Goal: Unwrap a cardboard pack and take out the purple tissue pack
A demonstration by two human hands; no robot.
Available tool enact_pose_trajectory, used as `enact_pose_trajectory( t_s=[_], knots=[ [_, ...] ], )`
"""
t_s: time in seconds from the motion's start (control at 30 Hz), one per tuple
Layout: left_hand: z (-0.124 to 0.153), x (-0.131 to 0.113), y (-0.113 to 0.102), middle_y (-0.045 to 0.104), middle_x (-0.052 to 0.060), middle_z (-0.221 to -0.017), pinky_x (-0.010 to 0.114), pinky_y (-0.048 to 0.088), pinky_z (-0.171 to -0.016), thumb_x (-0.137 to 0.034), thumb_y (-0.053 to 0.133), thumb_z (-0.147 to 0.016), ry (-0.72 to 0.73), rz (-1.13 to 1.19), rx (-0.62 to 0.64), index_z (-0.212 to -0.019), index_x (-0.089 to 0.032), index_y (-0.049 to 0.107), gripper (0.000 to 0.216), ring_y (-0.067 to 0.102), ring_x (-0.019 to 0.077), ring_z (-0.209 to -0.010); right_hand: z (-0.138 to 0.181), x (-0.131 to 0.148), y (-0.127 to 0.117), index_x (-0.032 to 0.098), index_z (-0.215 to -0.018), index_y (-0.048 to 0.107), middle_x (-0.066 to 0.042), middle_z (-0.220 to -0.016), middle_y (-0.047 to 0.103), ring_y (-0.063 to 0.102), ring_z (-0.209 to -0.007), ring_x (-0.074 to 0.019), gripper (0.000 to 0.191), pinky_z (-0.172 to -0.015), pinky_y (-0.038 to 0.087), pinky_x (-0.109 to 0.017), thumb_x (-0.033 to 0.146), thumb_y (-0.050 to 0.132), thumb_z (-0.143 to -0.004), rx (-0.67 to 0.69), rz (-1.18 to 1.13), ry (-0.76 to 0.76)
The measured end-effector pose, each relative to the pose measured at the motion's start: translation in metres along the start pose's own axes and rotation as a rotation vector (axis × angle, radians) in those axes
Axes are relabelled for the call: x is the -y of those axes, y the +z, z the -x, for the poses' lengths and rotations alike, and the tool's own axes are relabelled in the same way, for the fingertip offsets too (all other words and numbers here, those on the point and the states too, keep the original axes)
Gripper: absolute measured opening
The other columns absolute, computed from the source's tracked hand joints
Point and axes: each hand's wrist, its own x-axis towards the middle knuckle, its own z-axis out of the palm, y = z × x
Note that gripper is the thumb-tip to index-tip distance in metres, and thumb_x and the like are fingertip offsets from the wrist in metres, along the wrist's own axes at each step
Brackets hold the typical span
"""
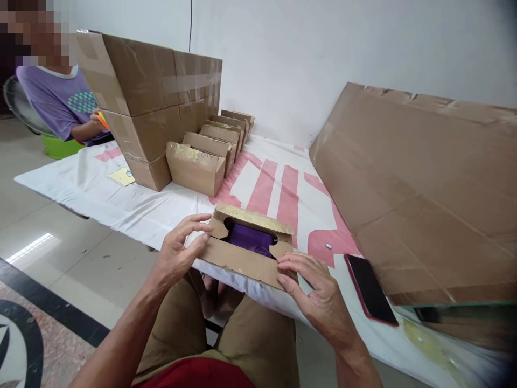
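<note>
The left hand [177, 253] has its fingers [198, 218] loosely curled on the left end of the box [242, 258], thumb pressing the side flap. The right hand [315, 291] lies flat, fingers [288, 262] pinning the box's right front corner. The box sits at the near edge of the tabletop [141, 207], flaps half open over a purple item [250, 238]. Right of the box lies a phone [370, 288], just beside a big leaning cardboard sheet [424, 188]. Behind the box runs a row of small boxes [214, 151] against a tall carton [153, 102], with bare cloth between. Beyond the carton, another person [60, 97] works.
</note>
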Motion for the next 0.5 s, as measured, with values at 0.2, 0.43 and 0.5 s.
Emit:
enact_pose_trajectory(
  t_s=[0.2, 0.43, 0.5],
  knots=[
    [-0.010, 0.001, 0.020, 0.075, 0.008, -0.116, 0.045, 0.052, -0.105, -0.013, 0.054, -0.076, 0.192, -0.189, 0.138, -0.092, -0.025, 0.076, 0.029, 0.066, 0.0271, -0.118, -0.022, 0.005, -0.017, 0.028, -0.105, 0.072, -0.006, -0.112, 0.077, 0.070, -0.105, -0.0278, 0.016, -0.092, 0.051, -0.047, 0.034, 0.062, -0.095, 0.241, 0.124, 0.077],
    [-0.006, 0.009, 0.021, 0.073, 0.008, -0.119, 0.046, 0.050, -0.108, -0.009, 0.051, -0.073, 0.236, -0.221, 0.140, -0.096, -0.024, 0.075, 0.037, 0.063, 0.0273, -0.123, -0.068, -0.008, -0.015, 0.020, -0.138, 0.062, -0.015, -0.150, 0.057, 0.052, -0.139, -0.0334, 0.046, -0.110, 0.044, -0.054, 0.043, 0.051, -0.099, 0.401, 0.309, 0.070],
    [-0.005, 0.010, 0.021, 0.073, 0.008, -0.120, 0.047, 0.050, -0.108, -0.008, 0.050, -0.073, 0.252, -0.232, 0.148, -0.097, -0.024, 0.074, 0.037, 0.062, 0.0278, -0.125, -0.077, -0.014, -0.008, 0.017, -0.142, 0.058, -0.017, -0.154, 0.053, 0.049, -0.141, -0.0346, 0.052, -0.113, 0.041, -0.054, 0.043, 0.054, -0.097, 0.420, 0.369, 0.093]
  ],
)
